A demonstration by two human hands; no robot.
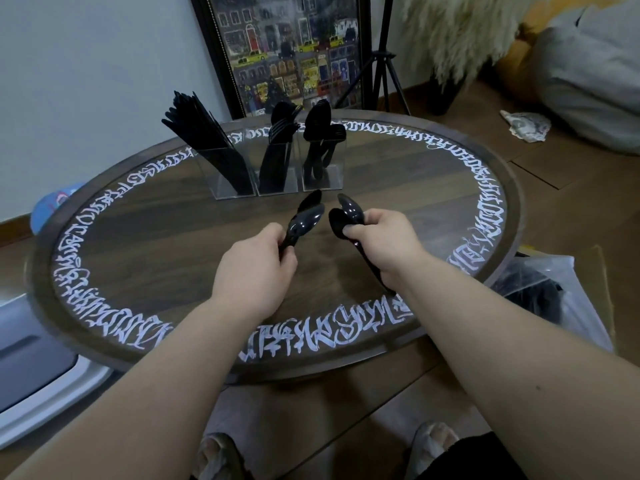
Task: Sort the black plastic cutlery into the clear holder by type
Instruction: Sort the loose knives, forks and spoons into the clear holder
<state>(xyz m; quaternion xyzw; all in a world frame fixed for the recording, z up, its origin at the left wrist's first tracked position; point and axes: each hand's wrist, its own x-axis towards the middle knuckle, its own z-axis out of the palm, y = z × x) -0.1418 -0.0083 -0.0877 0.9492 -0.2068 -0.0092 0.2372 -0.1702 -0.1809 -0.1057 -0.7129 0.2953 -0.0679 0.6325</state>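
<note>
Hands gripped glossy black plastic spoons: left hand (pixel 258 259) one bunch (pixel 306 218), right hand (pixel 382 242) another (pixel 346 216), over the table (pixel 173 216) centre

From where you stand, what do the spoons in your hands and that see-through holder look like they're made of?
The spoons look like glossy black plastic: light glints off their thin, smooth bowls. The holder seems clear acrylic or similar hard plastic, since the tabletop shows through its flat, sharp-edged walls; glass can't be ruled out.

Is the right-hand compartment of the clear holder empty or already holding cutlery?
Already holding cutlery. The right compartment of the clear holder has black spoons standing upright in it, bowls sticking up above the rim.
</note>
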